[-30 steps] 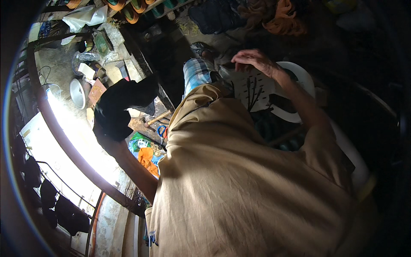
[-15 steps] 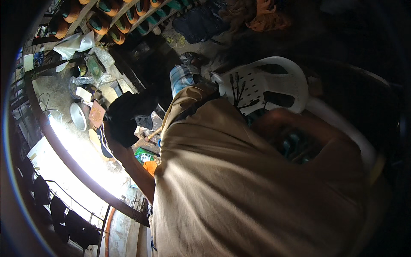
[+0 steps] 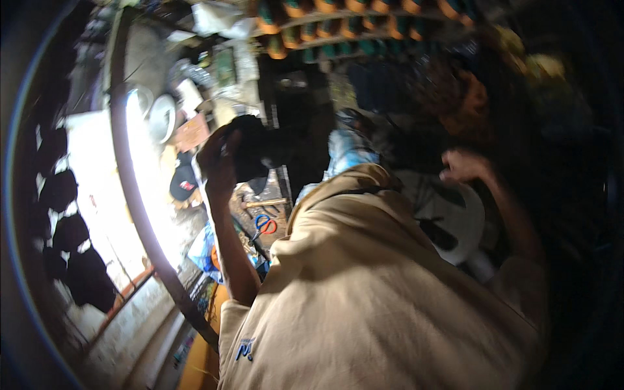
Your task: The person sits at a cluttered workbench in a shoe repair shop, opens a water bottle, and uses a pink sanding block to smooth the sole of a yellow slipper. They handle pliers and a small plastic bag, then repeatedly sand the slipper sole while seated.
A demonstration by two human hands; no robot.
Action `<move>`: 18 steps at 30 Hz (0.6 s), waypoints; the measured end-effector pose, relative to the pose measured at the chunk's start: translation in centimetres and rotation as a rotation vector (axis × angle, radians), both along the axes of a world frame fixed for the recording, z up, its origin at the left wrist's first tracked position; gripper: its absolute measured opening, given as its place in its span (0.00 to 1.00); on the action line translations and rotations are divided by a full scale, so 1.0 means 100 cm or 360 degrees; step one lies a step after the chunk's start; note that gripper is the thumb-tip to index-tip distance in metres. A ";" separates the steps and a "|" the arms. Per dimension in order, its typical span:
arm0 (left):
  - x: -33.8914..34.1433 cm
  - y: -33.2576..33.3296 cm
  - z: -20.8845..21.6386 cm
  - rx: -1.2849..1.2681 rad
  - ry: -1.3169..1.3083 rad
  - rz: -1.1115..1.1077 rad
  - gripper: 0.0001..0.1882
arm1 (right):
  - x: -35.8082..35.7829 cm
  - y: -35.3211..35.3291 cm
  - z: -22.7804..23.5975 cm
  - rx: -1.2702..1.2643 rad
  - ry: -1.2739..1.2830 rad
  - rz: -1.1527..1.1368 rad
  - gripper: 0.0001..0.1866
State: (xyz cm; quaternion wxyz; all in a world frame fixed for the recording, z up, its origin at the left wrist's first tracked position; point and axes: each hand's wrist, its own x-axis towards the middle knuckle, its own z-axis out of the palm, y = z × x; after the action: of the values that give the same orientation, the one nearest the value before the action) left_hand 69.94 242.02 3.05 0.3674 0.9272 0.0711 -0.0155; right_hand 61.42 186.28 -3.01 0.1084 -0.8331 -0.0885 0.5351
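Note:
My left hand [image 3: 218,162] is raised at the left and grips a bulky black object [image 3: 260,146], which looks like cloth or a bag; blur hides what it is. My right hand [image 3: 463,166] hovers with curled fingers just above the back of a white plastic chair [image 3: 455,218]. Motion blur hides whether it holds anything. My beige shirt [image 3: 377,305] fills the lower middle of the picture and covers much of the floor.
Scissors with red and blue handles [image 3: 265,225] lie on the cluttered floor below the black object. Rows of orange and green spools [image 3: 338,13] run along the top. A bright opening with a curved dark rail [image 3: 130,195] is at the left, with pots beside it.
The view swung. My left hand lifted the black object higher. My right hand, on the chair a second ago and hidden half a second ago, is now back above it.

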 end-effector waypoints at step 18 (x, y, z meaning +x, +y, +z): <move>-0.024 0.004 0.083 0.1201 -0.0472 0.0164 0.15 | 0.341 0.315 0.028 0.1952 -0.0206 0.0890 0.13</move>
State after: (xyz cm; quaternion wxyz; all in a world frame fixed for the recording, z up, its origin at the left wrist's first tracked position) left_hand 67.53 242.43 11.39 0.0080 0.9843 0.0644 0.1640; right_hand 95.51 217.76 -0.18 0.4134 -0.5970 -0.5946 0.3451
